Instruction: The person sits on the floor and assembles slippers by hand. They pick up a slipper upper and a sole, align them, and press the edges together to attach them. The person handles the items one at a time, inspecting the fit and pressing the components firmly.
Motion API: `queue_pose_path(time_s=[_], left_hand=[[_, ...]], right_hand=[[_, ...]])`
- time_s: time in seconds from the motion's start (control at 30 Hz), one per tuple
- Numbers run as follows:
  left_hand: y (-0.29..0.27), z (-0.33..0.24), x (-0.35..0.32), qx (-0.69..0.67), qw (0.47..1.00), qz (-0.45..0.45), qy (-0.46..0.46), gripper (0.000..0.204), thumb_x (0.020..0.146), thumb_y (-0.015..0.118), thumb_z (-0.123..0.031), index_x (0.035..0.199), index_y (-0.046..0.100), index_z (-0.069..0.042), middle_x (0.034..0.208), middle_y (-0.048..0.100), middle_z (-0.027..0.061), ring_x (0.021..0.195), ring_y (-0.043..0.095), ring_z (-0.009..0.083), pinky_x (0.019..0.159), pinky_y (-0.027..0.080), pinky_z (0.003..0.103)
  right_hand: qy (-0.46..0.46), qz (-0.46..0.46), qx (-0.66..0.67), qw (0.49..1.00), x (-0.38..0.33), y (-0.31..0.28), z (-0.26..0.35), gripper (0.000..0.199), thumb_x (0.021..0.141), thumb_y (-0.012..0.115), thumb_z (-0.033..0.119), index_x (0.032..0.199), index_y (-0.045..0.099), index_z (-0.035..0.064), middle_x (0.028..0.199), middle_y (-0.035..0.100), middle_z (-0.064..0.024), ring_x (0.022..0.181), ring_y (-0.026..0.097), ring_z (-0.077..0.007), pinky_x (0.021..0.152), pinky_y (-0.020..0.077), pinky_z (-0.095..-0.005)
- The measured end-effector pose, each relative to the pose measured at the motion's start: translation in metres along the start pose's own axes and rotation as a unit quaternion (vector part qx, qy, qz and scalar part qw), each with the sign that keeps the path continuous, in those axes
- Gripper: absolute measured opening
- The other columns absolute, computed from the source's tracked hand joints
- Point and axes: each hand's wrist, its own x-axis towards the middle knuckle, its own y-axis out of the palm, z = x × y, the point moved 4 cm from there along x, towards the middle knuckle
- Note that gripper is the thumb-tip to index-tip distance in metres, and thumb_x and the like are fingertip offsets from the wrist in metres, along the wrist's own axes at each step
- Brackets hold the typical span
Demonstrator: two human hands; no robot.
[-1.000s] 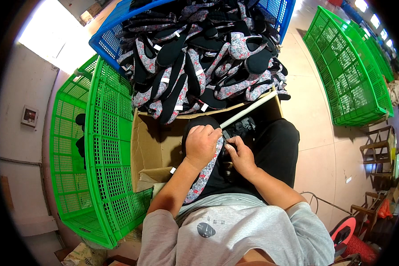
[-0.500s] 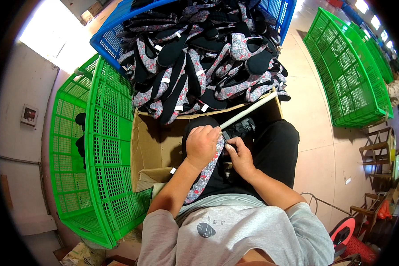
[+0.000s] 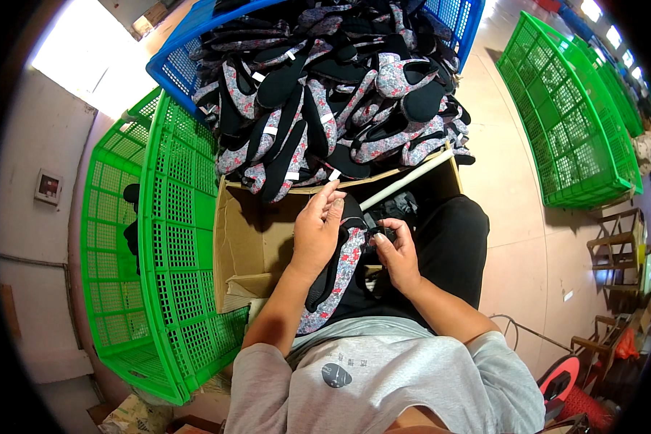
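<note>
A floral cloth shoe (image 3: 343,269) with a black toe and black inner side lies lengthwise over my lap. Along its left edge is my left hand (image 3: 317,230), fingers stretched out and raised, the palm beside the toe. Near the shoe's right side my right hand (image 3: 398,254) is closed, thumb against fingers, on a small dark piece too small to name. A flat grey piece (image 3: 370,220) sits between that hand and the toe. Just beyond, a white tube (image 3: 409,179) slants across an open cardboard box (image 3: 242,231), whose right part holds crumpled black material (image 3: 399,208).
A blue crate (image 3: 177,69) ahead is heaped with floral and black shoes (image 3: 296,116). Green crates (image 3: 170,239) stand close on my left; another green crate (image 3: 557,108) is at the far right. Wooden stools (image 3: 615,242) and a red-rimmed object (image 3: 560,376) lie rightward.
My left hand has loosened from its closed hold over the toe, and its fingers have straightened upward. More of the shoe's black part shows. My right hand has shifted slightly right.
</note>
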Motion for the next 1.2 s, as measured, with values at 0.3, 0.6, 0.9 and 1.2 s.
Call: queue_pose_path(time_s=[0.3,0.6,0.9,1.2], left_hand=[[-0.018,0.006,0.002,0.131,0.988,0.049,-0.071,0.022,0.098,0.057,-0.014,0.11,0.065,0.003,0.093,0.071,0.0094,0.086,0.065,0.012,0.08,0.051,0.026],[-0.002,0.017,-0.005,0.09,0.983,0.115,-0.114,0.019,0.097,0.056,-0.009,0.108,0.066,0.003,0.098,0.07,0.0102,0.09,0.064,0.0124,0.08,0.049,0.026],[0.007,0.011,0.009,0.155,0.937,0.312,0.001,0.022,0.087,0.065,-0.01,0.106,0.066,0.0,0.107,0.065,0.0109,0.101,0.062,0.0259,0.091,0.047,0.033],[0.027,0.022,0.025,0.123,0.892,0.435,0.029,0.016,0.091,0.064,-0.015,0.094,0.063,0.001,0.087,0.057,0.0072,0.08,0.057,0.0179,0.074,0.046,0.03]], right_hand=[[-0.036,-0.01,-0.13,0.991,0.006,0.007,0.009,0.036,0.087,0.07,0.004,0.12,0.057,0.0031,0.1,0.063,-0.0028,0.085,0.059,-0.0059,0.076,0.049,-0.0223],[-0.041,-0.025,-0.202,0.978,0.024,0.008,0.01,0.017,0.088,0.066,0.003,0.104,0.065,-0.0003,0.086,0.065,-0.0011,0.074,0.059,-0.0051,0.067,0.0481,-0.0217],[-0.087,-0.075,-0.122,0.986,0.032,0.002,0.01,0.012,0.091,0.063,0.002,0.103,0.063,-0.0003,0.081,0.061,0.0017,0.069,0.054,-0.0046,0.063,0.0457,-0.0209],[-0.074,-0.098,-0.065,0.99,0.026,-0.002,0.013,0.014,0.092,0.059,-0.001,0.106,0.061,0.0004,0.09,0.06,-0.0002,0.071,0.054,-0.0063,0.065,0.0456,-0.0199]])
